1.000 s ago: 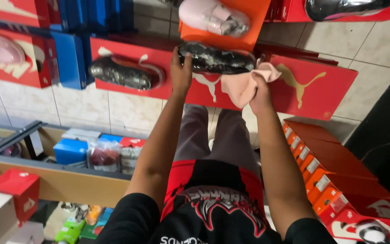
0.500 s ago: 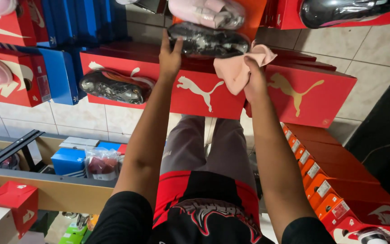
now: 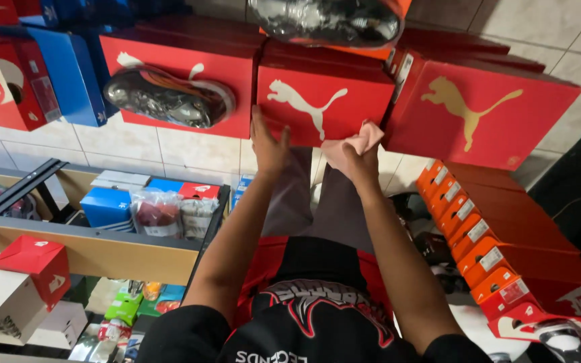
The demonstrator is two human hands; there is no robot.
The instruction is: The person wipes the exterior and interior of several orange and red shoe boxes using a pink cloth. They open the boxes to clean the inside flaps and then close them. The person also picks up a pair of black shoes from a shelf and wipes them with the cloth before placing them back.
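Note:
My left hand (image 3: 268, 144) rests open against the front of a red shoe box (image 3: 317, 101) standing on edge before me. My right hand (image 3: 358, 158) is closed on a pink cloth (image 3: 364, 140), pressed to the lower right of that same box. A dark wrapped shoe (image 3: 327, 21) lies on an orange box above it. Another dark shoe (image 3: 169, 97) sits on the red box to the left. My legs in grey trousers show below my arms.
A larger red box (image 3: 485, 111) stands to the right, blue boxes (image 3: 68, 74) to the left. Stacked orange and red boxes (image 3: 499, 255) run along the right floor. A wooden shelf (image 3: 95, 249) at left holds small boxes and bagged items.
Both hands have come down from the dark shoe on the orange box to the front of the red box below. The pink cloth stayed in my right hand.

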